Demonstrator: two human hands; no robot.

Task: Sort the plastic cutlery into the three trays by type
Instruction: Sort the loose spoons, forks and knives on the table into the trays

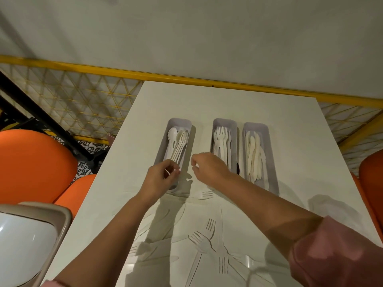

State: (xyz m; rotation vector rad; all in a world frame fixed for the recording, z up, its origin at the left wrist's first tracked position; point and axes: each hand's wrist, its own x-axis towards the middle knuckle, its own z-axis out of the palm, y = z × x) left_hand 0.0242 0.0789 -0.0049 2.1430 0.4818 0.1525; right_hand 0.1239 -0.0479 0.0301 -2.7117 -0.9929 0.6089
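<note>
Left hand (pixel 163 175) pinches a spoon handle (pixel 167 172) at the spoon tray (pixel 172 123); best laid parallel with the stacked spoons (pixel 180 141). Right hand (pixel 209 167) curled alongside, grip impossible to tell.

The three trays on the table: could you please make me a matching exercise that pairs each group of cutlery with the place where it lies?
Column one:
1. spoons
2. knives
3. sorted forks
4. loose forks

Column two:
A. middle tray
B. tabletop, near the person
C. right tray
D. left tray

Pairs: 1-D, 2-C, 3-A, 4-B.
</note>
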